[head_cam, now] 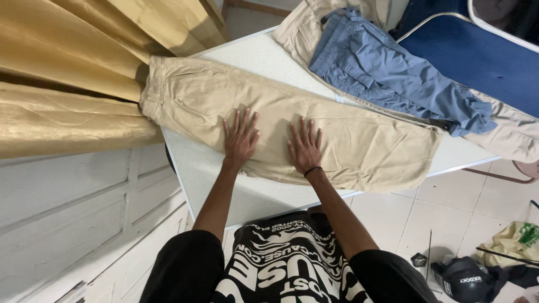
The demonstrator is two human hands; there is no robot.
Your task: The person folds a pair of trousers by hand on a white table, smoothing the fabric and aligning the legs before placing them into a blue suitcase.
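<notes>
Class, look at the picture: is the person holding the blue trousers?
No. Both the left hand and right hand lie flat on the beige trousers; the blue trousers lie apart, untouched.

Bare counter lies open between me and the beige trousers. Gold curtain crowds my left; the heap of blue shorts blocks the far right corner.
</notes>
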